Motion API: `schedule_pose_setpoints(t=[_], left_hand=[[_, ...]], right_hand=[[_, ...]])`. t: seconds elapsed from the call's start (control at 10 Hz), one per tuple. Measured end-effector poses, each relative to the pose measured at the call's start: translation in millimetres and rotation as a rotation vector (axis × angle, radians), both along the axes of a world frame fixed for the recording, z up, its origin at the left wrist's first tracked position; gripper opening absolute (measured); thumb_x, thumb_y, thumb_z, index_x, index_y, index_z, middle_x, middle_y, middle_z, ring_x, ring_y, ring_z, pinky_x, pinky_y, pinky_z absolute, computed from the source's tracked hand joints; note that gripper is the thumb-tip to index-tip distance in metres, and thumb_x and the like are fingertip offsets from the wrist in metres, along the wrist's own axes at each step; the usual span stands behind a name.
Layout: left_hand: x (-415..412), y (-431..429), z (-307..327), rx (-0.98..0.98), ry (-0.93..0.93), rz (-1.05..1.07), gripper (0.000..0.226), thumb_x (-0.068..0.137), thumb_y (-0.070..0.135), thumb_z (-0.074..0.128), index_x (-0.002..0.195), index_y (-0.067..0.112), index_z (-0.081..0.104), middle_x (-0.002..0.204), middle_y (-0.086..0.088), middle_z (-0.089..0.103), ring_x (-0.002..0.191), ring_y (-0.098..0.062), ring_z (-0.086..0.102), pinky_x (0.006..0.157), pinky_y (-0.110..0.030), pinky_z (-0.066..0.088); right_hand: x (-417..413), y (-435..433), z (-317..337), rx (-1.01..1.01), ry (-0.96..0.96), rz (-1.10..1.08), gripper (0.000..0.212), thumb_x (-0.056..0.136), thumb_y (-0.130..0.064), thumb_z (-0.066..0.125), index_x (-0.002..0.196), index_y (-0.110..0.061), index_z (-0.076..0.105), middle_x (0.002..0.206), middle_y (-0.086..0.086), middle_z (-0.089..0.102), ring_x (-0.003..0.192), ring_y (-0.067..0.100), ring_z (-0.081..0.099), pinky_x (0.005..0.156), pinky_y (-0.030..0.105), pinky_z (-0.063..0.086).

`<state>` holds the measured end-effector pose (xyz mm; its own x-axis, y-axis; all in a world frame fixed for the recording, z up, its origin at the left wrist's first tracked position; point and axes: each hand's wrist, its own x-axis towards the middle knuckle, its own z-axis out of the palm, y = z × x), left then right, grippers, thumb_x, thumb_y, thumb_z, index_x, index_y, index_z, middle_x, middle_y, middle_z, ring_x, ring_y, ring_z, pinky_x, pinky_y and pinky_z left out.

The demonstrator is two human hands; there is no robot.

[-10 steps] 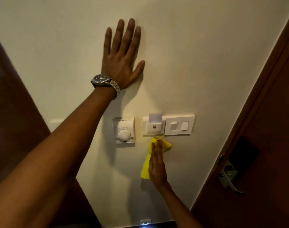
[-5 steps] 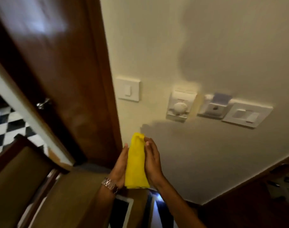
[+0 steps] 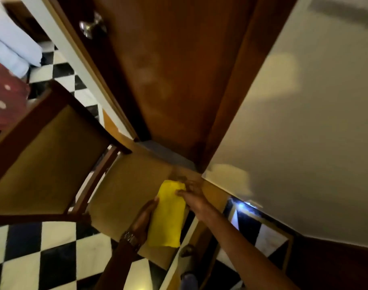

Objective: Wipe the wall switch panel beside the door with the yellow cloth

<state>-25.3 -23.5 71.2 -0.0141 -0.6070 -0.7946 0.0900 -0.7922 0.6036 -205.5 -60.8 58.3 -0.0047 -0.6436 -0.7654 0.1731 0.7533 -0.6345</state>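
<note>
The folded yellow cloth [image 3: 168, 216] hangs low in the middle of the view, above a chair seat. My left hand [image 3: 144, 218], with a metal watch at the wrist, holds its left edge. My right hand [image 3: 191, 194] grips its upper right corner. The wall switch panel is out of view; only bare cream wall [image 3: 304, 122] shows at the right.
A brown wooden door [image 3: 168, 70] with a metal knob [image 3: 92, 27] fills the top centre. A wooden chair [image 3: 45, 155] with tan cushions stands at the left and below my hands. The floor [image 3: 32, 254] is black and white checked tile. White bedding [image 3: 9, 42] lies top left.
The view has swung left and down, so the switches have left the frame. Both hands with the cloth have dropped from in front of the wall to above the chair seat.
</note>
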Motion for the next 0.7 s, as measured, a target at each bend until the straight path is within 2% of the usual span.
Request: schedule_pose_setpoints(t=[0.1,0.2,0.3,0.4,0.5,0.6,0.7], left_hand=[[17.4,-7.1,-72.6,0.036,-0.094,-0.166,0.043,0.104,0.021,0.068,0.144,0.015,0.056,0.141,-0.011,0.063,0.114,-0.027,0.065,0.093,-0.041,0.055],[32.7,-3.6,-130.2,0.025,-0.304,-0.48,0.075,0.094,0.016,0.082,0.156,0.006,0.04,0.152,-0.013,0.053,0.116,-0.023,0.063,0.093,-0.033,0.055],[42.3,9.1,-172.3,-0.197,-0.483,-0.723,0.102,0.092,0.011,0.084,0.167,0.008,0.016,0.163,-0.011,0.043,0.146,-0.032,0.046,0.117,-0.042,0.043],[50.4,22.5,-188.0,-0.237,-0.537,-0.653,0.089,0.094,0.013,0.081,0.165,0.009,0.027,0.16,-0.008,0.046,0.145,-0.03,0.046,0.122,-0.047,0.04],[50.6,31.1,-182.2,-0.14,-0.625,-0.684,0.069,0.094,0.018,0.082,0.15,-0.002,0.048,0.141,-0.016,0.057,0.132,-0.036,0.056,0.111,-0.05,0.051],[54.3,27.0,-166.9,0.114,-0.594,-0.944,0.087,0.098,0.031,0.079,0.16,0.004,0.025,0.152,-0.014,0.045,0.137,-0.031,0.053,0.111,-0.038,0.05],[57.6,28.5,-129.0,0.242,-0.728,-1.158,0.121,0.097,0.07,0.061,0.165,0.005,-0.015,0.171,-0.016,0.022,0.151,-0.028,0.041,0.123,-0.034,0.042]], right_hand=[[13.2,-1.5,-60.5,-0.109,0.261,0.144,0.038,0.092,-0.002,0.064,0.118,-0.023,0.046,0.123,0.01,0.059,0.1,0.023,0.062,0.078,0.031,0.054],[21.6,5.0,-115.3,-0.209,0.502,0.456,0.037,0.094,0.001,0.056,0.125,-0.017,0.048,0.136,0.011,0.047,0.122,0.029,0.053,0.102,0.038,0.047],[25.3,21.1,-157.5,-0.293,0.665,0.796,0.049,0.097,0.004,0.046,0.14,-0.019,0.048,0.159,0.015,0.019,0.144,0.034,0.032,0.116,0.037,0.033],[23.5,24.3,-170.0,-0.463,0.96,1.119,0.052,0.099,-0.006,0.049,0.147,-0.024,0.04,0.168,0.009,-0.002,0.154,0.035,0.001,0.123,0.057,0.013],[8.3,21.1,-156.7,-0.578,0.986,1.257,0.049,0.101,-0.008,0.043,0.149,-0.02,0.039,0.169,0.007,-0.002,0.155,0.035,-0.003,0.122,0.062,0.0],[-13.8,10.2,-125.9,-0.644,1.057,1.322,0.053,0.104,-0.015,0.025,0.157,-0.022,0.023,0.168,0.006,-0.01,0.155,0.031,-0.011,0.123,0.058,-0.009],[-43.0,-7.2,-72.4,-0.726,1.173,1.255,0.068,0.095,-0.028,-0.008,0.159,-0.029,0.014,0.168,0.003,-0.008,0.155,0.025,-0.01,0.125,0.052,-0.009]])
